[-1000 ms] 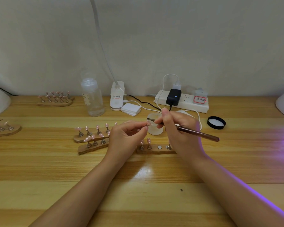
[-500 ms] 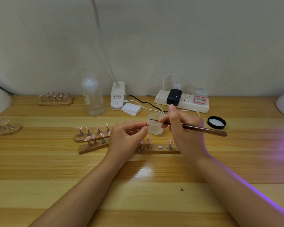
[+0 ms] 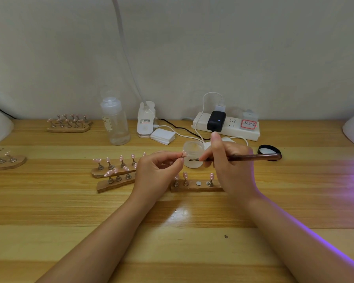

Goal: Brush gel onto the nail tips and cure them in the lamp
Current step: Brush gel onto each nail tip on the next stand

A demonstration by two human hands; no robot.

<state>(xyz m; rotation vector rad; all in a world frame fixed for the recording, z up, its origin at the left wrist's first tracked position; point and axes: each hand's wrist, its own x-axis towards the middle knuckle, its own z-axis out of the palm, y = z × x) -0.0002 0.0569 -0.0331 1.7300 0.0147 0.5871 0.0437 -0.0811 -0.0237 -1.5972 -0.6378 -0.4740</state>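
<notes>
Head view, left hand [image 3: 155, 172] pinching glossy pink nail tip [image 3: 184, 154], right hand [image 3: 231, 166] gripping slim brown brush [image 3: 243, 157] (frosted round jar [image 3: 193, 154] behind)

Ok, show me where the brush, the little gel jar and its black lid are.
brush [image 3: 251, 157], head view, on the middle of the brown handle.
gel jar [image 3: 193, 149], head view, on the frosted wall near the rim.
black lid [image 3: 268, 148], head view, on its pale inside.

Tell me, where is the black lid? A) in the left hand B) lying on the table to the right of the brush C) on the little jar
B: the black lid lies on the table, and the jar stands open.
</notes>
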